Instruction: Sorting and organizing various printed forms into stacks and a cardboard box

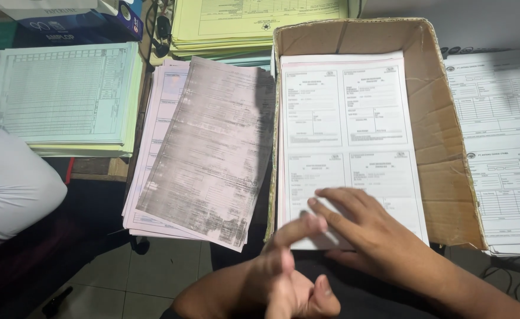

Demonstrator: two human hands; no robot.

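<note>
Fingers (342,204) of the right hand (363,230) lie spread and flat on the near edge of the forms (348,136), pressing the top sheet at about 6 o'clock in the box (449,177). Its wrist runs off toward 4 o'clock. Left hand (289,277) sits nearest, at 6 o'clock of the view, loosely curled, with the index finger stretched out to touch the near left corner of the forms; it pinches nothing.

Forms fill the cardboard box as a white stack, its top sheet printed in four panels. At 9 o'clock from the box lies a grey sheet (212,153), smudged and tilted, on a pink-edged pile (153,147). Farther left, a green ledger stack (65,94) rests above a white sleeve (11,177). At 12 o'clock sits a yellow stack (254,23). At 3 o'clock, just beside the box, lie white tables (502,147).
</note>
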